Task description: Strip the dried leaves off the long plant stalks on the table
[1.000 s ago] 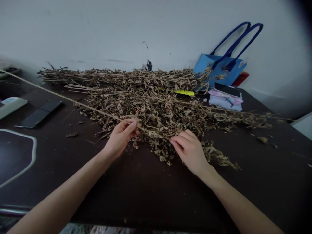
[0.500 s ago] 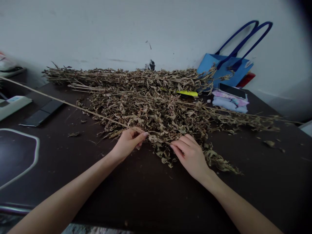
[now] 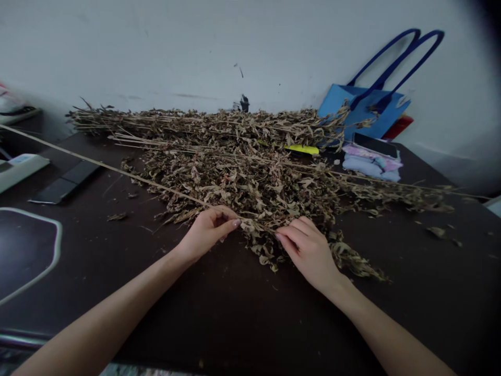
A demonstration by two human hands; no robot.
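Observation:
A long, pale dried stalk runs from the left edge of the view down to the middle. My left hand is closed around it, thumb against the fingers. Curled brown leaves cling to the stalk's right part, between my two hands. My right hand pinches the same dried plant farther along; its fingertips are partly hidden among leaves. Just beyond both hands lies a heap of dried leafy stalks. A leafy tip sticks out to the right of my right hand.
More dried stalks lie along the wall. A blue bag stands at the back right, near folded cloth with a dark phone on top. A black flat object and white-rimmed item are at left on the dark table.
Both hands keep their grip on the dried stalk and have barely moved. The view has shifted very slightly.

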